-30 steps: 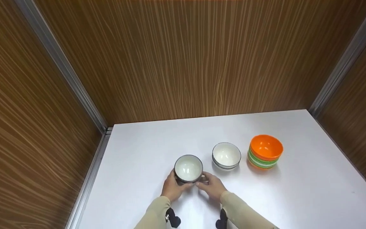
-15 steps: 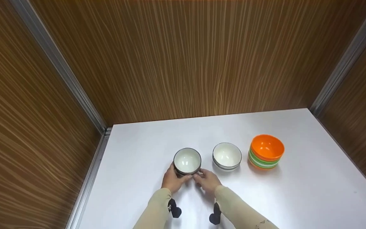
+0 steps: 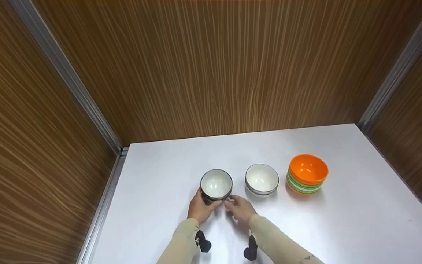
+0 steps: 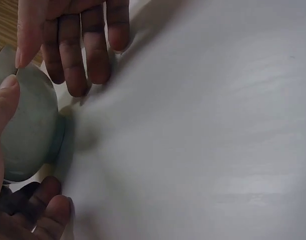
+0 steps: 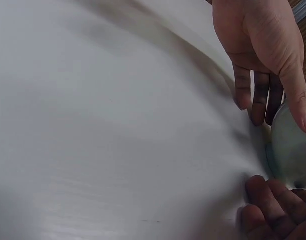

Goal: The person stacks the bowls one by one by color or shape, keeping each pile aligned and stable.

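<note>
A bowl (image 3: 216,184) with a pale inside and dark rim sits upright between my two hands, in the middle of the head view. My left hand (image 3: 200,209) holds its left and near side, the thumb along the front. On the right near side, my right hand (image 3: 241,209) holds it with the thumb against the wall. In the left wrist view the bowl's pale green outside (image 4: 30,120) and its foot show close to the table. The right wrist view catches only part of the bowl (image 5: 291,142), with fingers on both sides of it.
A similar pale stack of bowls (image 3: 262,179) stands just to the right. Farther right is a stack of orange and green bowls (image 3: 308,172), orange on top. Wood-grain panels (image 3: 211,69) enclose the white table (image 3: 159,165) at the back and sides.
Both hands and the bowl have moved a little away from me, toward the back of the table; in the last half second they have barely moved. The stacks have stayed put.
</note>
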`<state>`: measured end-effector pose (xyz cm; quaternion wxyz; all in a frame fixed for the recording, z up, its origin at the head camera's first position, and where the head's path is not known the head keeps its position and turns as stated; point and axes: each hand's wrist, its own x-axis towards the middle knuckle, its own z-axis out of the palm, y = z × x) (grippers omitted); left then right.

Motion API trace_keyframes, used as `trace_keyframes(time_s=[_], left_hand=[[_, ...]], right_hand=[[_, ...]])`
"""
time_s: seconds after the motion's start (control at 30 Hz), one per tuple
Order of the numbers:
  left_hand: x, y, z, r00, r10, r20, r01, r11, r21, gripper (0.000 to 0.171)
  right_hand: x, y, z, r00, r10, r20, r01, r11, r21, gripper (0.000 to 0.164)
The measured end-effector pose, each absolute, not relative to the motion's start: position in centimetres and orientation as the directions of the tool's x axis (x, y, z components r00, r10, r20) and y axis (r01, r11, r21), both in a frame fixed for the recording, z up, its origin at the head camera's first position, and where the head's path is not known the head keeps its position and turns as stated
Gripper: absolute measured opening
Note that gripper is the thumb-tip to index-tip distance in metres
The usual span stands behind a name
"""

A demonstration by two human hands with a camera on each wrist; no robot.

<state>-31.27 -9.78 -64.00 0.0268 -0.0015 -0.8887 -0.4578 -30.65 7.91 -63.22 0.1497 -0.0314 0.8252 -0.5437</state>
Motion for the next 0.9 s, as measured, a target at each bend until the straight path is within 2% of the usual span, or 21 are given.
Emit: trace_keyframes(time_s=[0.17, 0.37, 0.6, 0.77, 0.9], left_hand=[[-30.3, -10.1, -63.8, -1.000, -0.008, -0.020, -0.021, 0.593, 0.805, 0.091], [-28.9, -11.4, -63.3, -0.997, -0.049, -0.064, -0.080, 0.664, 0.743, 0.076], [-27.5, -13.2, -62.2, -0.996, -0.081, -0.038, -0.086, 0.737, 0.671, 0.061], [-26.0, -13.2, -61.5, -0.996, -0.088, 0.007, -0.064, 0.785, 0.616, 0.064], [-24.9, -13.1, -61.0, -0.994, -0.023, 0.107, 0.039, 0.837, 0.546, 0.071]], right_hand=[[-29.4, 10.2, -62.7, -0.929, -0.330, -0.166, 0.002, 0.445, -0.895, 0.058], [-27.9, 15.7, -62.1, -0.889, -0.447, -0.098, -0.177, 0.533, -0.827, 0.053], [-27.4, 21.8, -61.2, -0.936, -0.352, -0.031, -0.192, 0.581, -0.791, 0.055], [-26.9, 24.8, -60.1, -0.965, -0.262, -0.007, -0.163, 0.621, -0.766, 0.063], [-26.5, 26.2, -59.3, -0.964, -0.246, 0.098, -0.241, 0.664, -0.708, 0.070]])
